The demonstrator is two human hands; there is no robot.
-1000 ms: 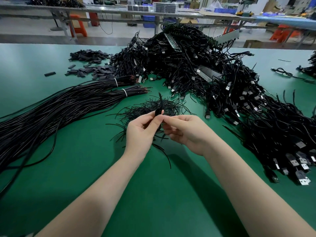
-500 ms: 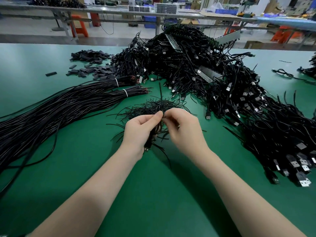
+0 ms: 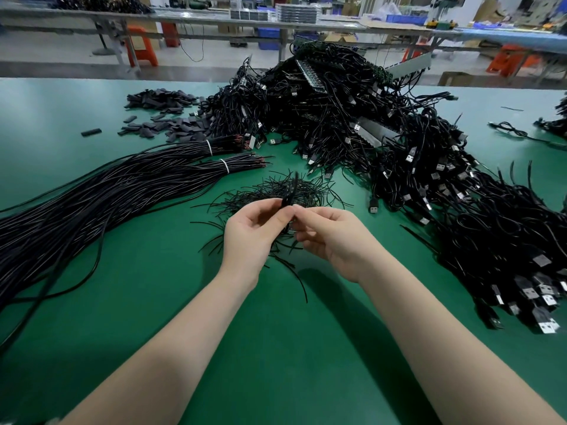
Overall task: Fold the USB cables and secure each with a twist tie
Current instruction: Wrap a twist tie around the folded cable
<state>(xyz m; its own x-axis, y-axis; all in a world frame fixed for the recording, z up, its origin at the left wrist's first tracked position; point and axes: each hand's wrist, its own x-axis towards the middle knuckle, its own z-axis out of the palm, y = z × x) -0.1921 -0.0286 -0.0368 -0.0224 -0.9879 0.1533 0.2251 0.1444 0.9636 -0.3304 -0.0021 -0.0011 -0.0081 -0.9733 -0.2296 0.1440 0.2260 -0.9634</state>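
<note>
cables (image 3: 92,207): glossy black plastic | table (image 3: 276,348): smooth matt green

From my feed I see a green matte work table (image 3: 153,302) filling most of the view. Far left on it lies a scatter of short dark grey flat sleeve pieces (image 3: 162,99), with one lone piece (image 3: 91,132) apart toward the left. Beyond the table's far edge runs a long grey metal bench (image 3: 190,18) carrying stacked grey trays (image 3: 296,12). Orange plastic stools (image 3: 141,46) stand beneath it, and blue plastic bins (image 3: 399,18) sit farther right.
</note>
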